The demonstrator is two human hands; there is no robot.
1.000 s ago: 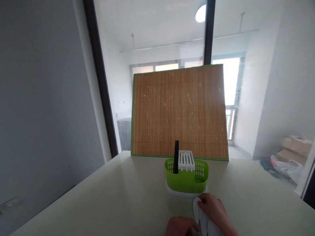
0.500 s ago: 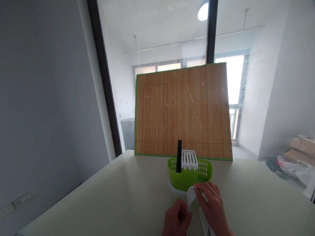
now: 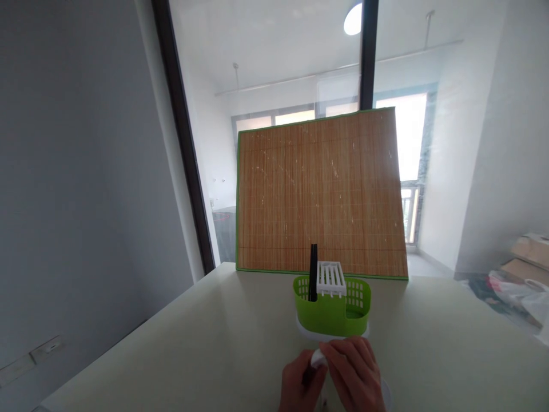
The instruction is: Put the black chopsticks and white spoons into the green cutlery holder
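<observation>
Close together at the bottom of the head view, both my hands are closed around a white spoon. Only its curved white end [image 3: 318, 359] shows between the fingers. My left hand [image 3: 300, 380] grips it from the left with curled fingers. My right hand [image 3: 354, 375] covers it from the right, fingers bent over it. Beside my right wrist another white, rounded object [image 3: 386, 395] shows in part. Just beyond the hands stands a green utensil basket [image 3: 319, 317] on a white base. Black chopsticks [image 3: 313, 272] stand upright in its left part, and a white slatted rack [image 3: 331, 278] sits across its middle.
The pale table [image 3: 206, 343] spreads around the basket. At its back edge leans a bamboo mat board [image 3: 317, 194] with green edging, in front of a glass partition. Boxes and plastic bags [image 3: 514, 292] lie beyond the table at the right.
My hands have come together over the spoon, and my right hand has moved down, away from the basket. Less of the spoon shows now. The basket stays in place.
</observation>
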